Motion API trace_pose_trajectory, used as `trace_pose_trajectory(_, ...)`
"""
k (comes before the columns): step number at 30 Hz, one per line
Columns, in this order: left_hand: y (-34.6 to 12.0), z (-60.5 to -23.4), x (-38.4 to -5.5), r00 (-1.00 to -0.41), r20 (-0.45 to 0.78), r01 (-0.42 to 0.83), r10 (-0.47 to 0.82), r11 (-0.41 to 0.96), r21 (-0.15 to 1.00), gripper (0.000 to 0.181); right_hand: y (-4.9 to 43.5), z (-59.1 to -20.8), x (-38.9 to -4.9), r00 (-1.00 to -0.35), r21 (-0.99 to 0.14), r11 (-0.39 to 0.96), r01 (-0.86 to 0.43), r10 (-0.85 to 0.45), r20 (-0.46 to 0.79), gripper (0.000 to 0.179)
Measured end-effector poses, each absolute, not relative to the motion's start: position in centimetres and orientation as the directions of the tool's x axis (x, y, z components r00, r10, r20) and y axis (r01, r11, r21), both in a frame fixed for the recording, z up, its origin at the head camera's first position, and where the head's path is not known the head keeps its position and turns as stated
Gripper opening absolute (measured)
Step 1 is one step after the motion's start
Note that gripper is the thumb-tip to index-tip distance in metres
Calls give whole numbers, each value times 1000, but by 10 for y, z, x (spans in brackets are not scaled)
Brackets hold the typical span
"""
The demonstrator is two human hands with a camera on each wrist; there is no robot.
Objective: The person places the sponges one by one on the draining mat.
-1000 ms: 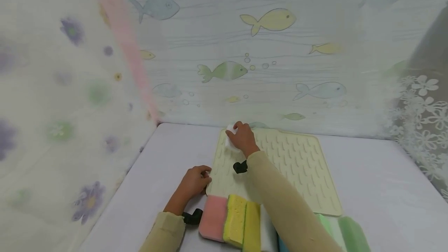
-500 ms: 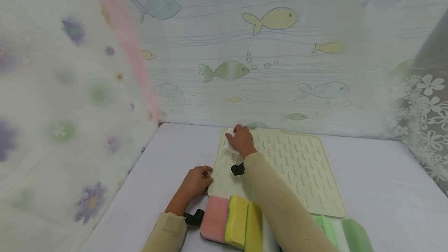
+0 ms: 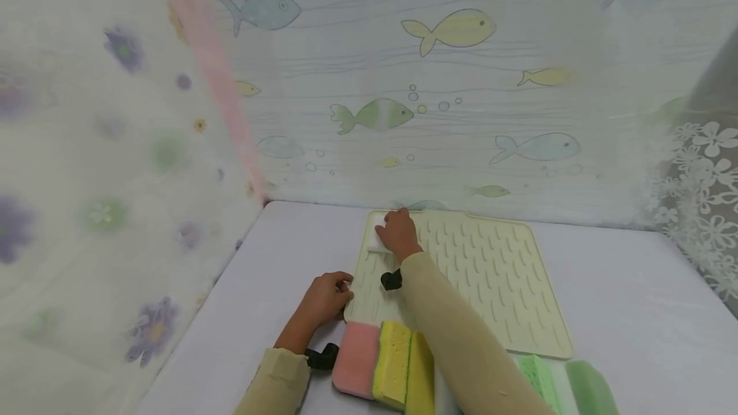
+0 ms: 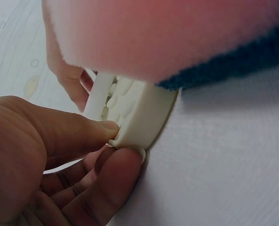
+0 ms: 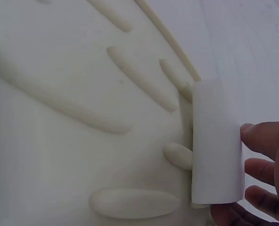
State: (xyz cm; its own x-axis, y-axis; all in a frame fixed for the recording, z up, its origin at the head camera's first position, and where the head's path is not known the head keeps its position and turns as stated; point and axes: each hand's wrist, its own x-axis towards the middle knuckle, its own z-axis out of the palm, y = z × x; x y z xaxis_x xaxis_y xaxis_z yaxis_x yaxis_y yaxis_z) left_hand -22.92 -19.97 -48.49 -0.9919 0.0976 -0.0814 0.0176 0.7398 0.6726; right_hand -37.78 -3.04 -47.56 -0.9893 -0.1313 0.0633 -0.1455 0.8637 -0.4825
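Observation:
A cream drying mat [image 3: 478,274] with raised ridges lies on the table. My left hand [image 3: 324,300] pinches its left rim between thumb and fingers, which the left wrist view shows close up at the mat's edge [image 4: 146,115]. My right hand [image 3: 399,234] is at the mat's far left corner, holding a white block like a melamine sponge [image 5: 217,141] against the ridged surface. In the right wrist view the thumb is at the block's edge and the other fingers curl behind it. Part of the block is hidden under the hand in the head view.
In front of the mat stand a pink sponge [image 3: 356,360], a yellow sponge [image 3: 394,364] and, further right, green sponges [image 3: 590,386]. My right sleeve [image 3: 467,338] covers some of the row. A fish-patterned curtain [image 3: 369,69] hangs behind the table.
The white block has tilted down flatter on the mat, and more of it shows beside my right hand, which has shifted slightly. My left hand keeps its hold on the rim.

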Motion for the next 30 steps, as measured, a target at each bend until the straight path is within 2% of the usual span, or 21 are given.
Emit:
trace_pose_trajectory(6,-198,-484,-229,-991,-93,5,93,734,680,35,-24,-474,-375,-985,-513,842,-168,-167,48,43)
trace_pose_trajectory(12,-198,-483,-229,-991,-101,-3,90,732,682,35,-17,-455,-366,-979,-564,808,-172,-206,4,46)
trace_pose_trajectory(30,-197,-483,-229,-988,-118,-18,99,689,724,37,6,-394,-348,-938,-464,824,-327,-343,51,43)
